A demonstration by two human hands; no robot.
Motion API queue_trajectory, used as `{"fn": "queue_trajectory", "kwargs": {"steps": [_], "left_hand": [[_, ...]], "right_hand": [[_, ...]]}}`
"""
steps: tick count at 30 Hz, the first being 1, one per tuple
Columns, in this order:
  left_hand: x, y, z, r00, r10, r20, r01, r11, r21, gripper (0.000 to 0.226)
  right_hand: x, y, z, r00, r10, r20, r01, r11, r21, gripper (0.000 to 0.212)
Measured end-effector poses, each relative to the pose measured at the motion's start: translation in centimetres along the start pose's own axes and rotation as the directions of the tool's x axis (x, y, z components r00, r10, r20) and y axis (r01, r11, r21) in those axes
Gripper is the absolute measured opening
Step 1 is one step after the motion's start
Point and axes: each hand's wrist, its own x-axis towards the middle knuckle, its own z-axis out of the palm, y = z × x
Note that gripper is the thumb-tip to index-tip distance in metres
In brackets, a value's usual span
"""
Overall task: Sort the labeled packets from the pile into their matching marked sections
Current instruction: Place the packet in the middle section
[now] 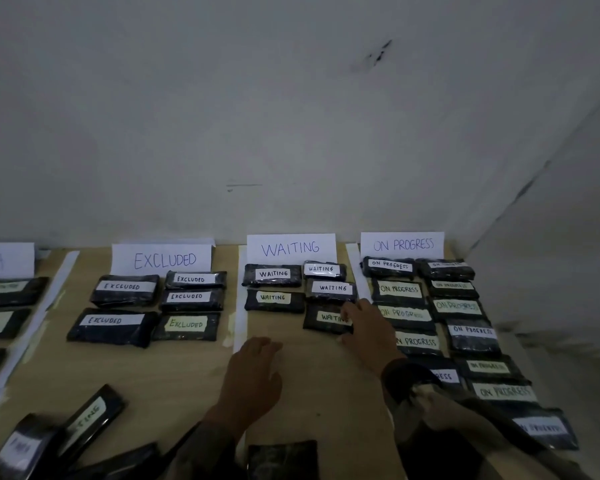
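Both arms, clad in dark sleeves, are stretched forward. The left hand (253,372) is held palm down, fingers relaxed and loosely together. The right hand (368,329) is extended farther ahead, thumb splayed from the fingers; whether anything is gripped cannot be told.

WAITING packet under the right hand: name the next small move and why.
Probably let go and draw the right hand back: the WAITING packet it pinches already lies flat in the WAITING section, third in its right column. The left hand rests open on the table.
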Motion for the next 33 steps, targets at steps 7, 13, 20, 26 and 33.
{"fn": "queue_trajectory", "kwargs": {"steps": [7,13,20,26,33], "left_hand": [[0.2,-0.6,0.4,0.997,-0.078,0.012,0.078,0.997,0.007,0.049],[-0.4,-0.2,-0.1,0.990,-0.138,0.040,0.138,0.990,0.010,0.057],[-2.3,-0.1,-1.4,0.993,-0.093,0.072,0.091,0.995,0.030,0.053],[-4.8,-0.7,-2.8,0.985,-0.079,0.153,0.080,0.997,-0.001,0.047],[-8.1,-1.2,-3.3,0.966,-0.061,0.253,0.065,0.998,-0.006,0.039]], "right_hand": [[1.1,0.7,0.7,0.999,-0.013,-0.039,0.015,0.999,0.042,0.036],[0.8,0.8,1.2,1.000,0.005,-0.031,-0.003,0.999,0.051,0.043],[-2.3,-0.9,1.3,0.990,-0.044,-0.131,0.052,0.997,0.057,0.037],[-7.7,-4.7,1.5,0.957,-0.227,0.179,0.186,0.958,0.220,0.036],[-13.4,-8.3,3.1,0.835,-0.301,0.460,0.312,0.949,0.054,0.067]]}}
